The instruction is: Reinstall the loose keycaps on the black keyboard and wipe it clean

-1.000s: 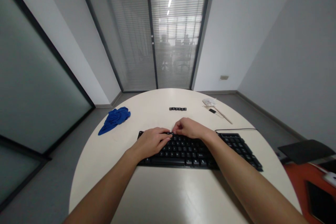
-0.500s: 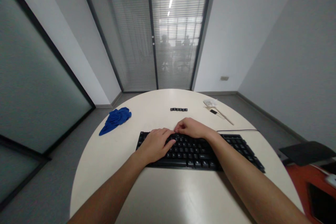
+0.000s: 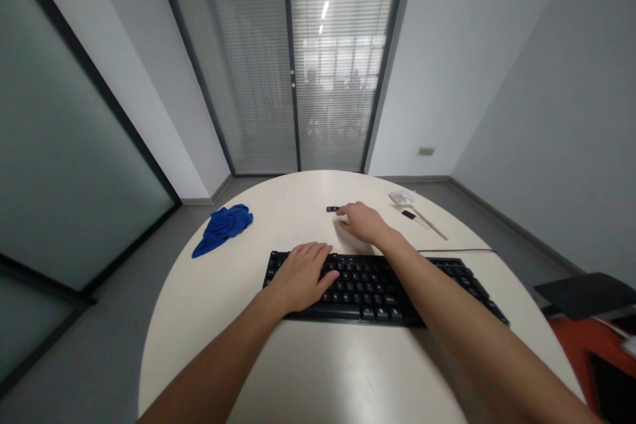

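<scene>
My left hand (image 3: 303,277) lies flat over the left part of a black keyboard (image 3: 358,288), fingers stretched and thumb apart. Beyond the keyboard's back edge, my right hand (image 3: 364,220) hovers low over the table by a short row of small black keycaps (image 3: 332,209). Its index finger points at the row, with the thumb held apart below and nothing visible between them. The right part of the keycap row is hidden behind this hand. My right forearm passes above the keyboard and covers some of its keys.
A crumpled blue cloth (image 3: 223,228) lies on the round white table (image 3: 218,305) at the left. At the back right are a brush-like stick (image 3: 430,222) with a whitish head and a small black piece (image 3: 408,214). A cable (image 3: 457,250) runs right from the keyboard.
My right hand has moved from the keyboard's back edge forward to the keycap row, its fingers now parted. My left hand has stayed on the keyboard. The view has shifted slightly.
</scene>
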Action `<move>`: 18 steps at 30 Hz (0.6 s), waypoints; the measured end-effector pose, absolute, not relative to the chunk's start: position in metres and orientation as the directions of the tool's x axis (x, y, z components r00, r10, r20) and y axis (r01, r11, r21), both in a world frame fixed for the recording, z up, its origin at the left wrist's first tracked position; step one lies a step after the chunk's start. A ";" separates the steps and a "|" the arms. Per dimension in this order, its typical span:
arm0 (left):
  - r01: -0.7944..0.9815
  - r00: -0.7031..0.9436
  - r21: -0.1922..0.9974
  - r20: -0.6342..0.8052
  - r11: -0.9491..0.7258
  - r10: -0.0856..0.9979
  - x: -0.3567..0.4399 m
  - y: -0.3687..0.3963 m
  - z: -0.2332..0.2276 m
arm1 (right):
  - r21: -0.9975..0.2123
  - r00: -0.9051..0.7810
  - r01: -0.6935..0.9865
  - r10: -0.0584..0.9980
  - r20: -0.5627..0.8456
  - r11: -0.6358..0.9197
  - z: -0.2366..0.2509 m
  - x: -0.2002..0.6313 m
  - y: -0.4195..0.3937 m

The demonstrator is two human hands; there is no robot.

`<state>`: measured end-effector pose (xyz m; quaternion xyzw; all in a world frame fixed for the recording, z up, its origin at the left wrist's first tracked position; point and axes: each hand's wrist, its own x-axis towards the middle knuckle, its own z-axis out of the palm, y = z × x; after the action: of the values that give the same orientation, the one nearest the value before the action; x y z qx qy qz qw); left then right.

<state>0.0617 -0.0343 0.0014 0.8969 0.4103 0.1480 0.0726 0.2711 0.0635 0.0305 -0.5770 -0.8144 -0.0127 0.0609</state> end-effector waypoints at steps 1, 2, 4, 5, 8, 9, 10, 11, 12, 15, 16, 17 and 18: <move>0.722 0.614 0.247 0.201 -0.646 0.763 0.062 -0.034 0.001 | -0.030 -0.331 0.941 0.935 0.125 0.337 0.030 0.269 0.070; 0.726 0.612 0.244 0.196 -0.643 0.766 0.062 -0.035 0.001 | -0.008 -0.336 0.940 0.932 0.136 0.340 0.030 0.267 0.077; 0.728 0.610 0.245 0.195 -0.641 0.768 0.062 -0.035 0.001 | 0.036 -0.344 0.939 0.926 0.158 0.342 0.028 0.264 0.088; 0.727 0.610 0.247 0.198 -0.641 0.767 0.062 -0.035 0.001 | 0.057 -0.348 0.937 0.922 0.168 0.343 0.026 0.262 0.092; 0.723 0.609 0.248 0.209 -0.644 0.765 0.061 -0.035 0.000 | 0.115 -0.374 0.927 0.908 0.188 0.358 0.021 0.255 0.099; 0.723 0.608 0.248 0.213 -0.644 0.765 0.061 -0.035 0.000 | 0.132 -0.387 0.921 0.902 0.192 0.367 0.019 0.253 0.101; 0.724 0.607 0.248 0.214 -0.644 0.765 0.061 -0.035 0.000 | 0.148 -0.402 0.914 0.894 0.197 0.378 0.017 0.250 0.102; 0.726 0.605 0.248 0.213 -0.642 0.767 0.061 -0.035 0.000 | 0.163 -0.416 0.907 0.887 0.201 0.388 0.015 0.247 0.102; 0.728 0.604 0.248 0.211 -0.639 0.769 0.061 -0.034 0.000 | 0.177 -0.429 0.900 0.880 0.205 0.398 0.014 0.245 0.103; 0.732 0.601 0.253 0.198 -0.633 0.774 0.062 -0.034 0.000 | 0.204 -0.459 0.884 0.863 0.212 0.420 0.011 0.240 0.106; 0.731 0.602 0.256 0.195 -0.633 0.774 0.062 -0.034 0.000 | 0.209 -0.467 0.880 0.859 0.211 0.427 0.011 0.240 0.107; 0.730 0.603 0.260 0.192 -0.632 0.774 0.062 -0.034 0.001 | 0.212 -0.474 0.876 0.855 0.209 0.434 0.011 0.240 0.107; 0.729 0.603 0.264 0.189 -0.632 0.775 0.062 -0.034 0.001 | 0.215 -0.482 0.871 0.851 0.208 0.441 0.011 0.241 0.108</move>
<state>0.0618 -0.0336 0.0009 0.8917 0.4217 0.1437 0.0800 0.2405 0.1076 0.0109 -0.5077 -0.8482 -0.1471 0.0344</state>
